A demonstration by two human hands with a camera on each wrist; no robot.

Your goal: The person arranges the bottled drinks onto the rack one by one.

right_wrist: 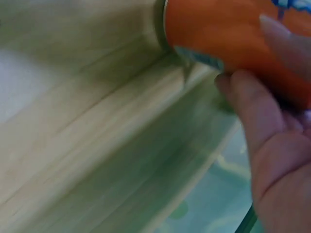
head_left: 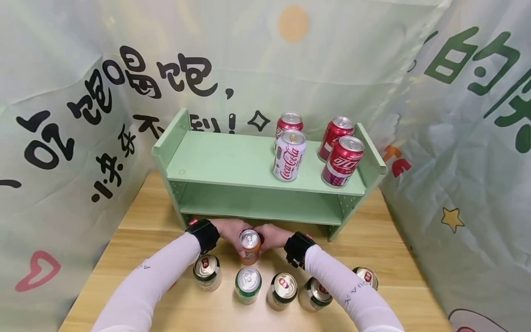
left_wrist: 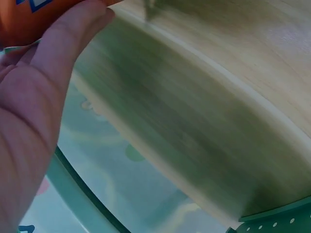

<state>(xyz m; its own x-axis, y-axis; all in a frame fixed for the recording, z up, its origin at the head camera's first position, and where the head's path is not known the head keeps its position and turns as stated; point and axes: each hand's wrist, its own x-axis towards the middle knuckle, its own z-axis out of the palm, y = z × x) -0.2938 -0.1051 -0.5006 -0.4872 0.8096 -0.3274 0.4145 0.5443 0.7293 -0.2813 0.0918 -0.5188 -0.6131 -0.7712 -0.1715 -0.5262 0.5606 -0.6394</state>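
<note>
Leftward, we see dark-rimmed can [head_left: 207, 275] on table [head_left: 145, 230]; then our left hand [head_left: 231, 232], fingers curled round orange can [head_left: 250, 251], upright before green shelf [head_left: 224, 157]; our right hand [head_left: 273, 236] gripping its other side; farther right, red cans [head_left: 343, 161] atop shelf.

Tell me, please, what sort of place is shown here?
Probably a small staged display corner, indoors: printed cloth encloses a wooden table on three sides, and a green shelf on it holds drink cans.
</note>
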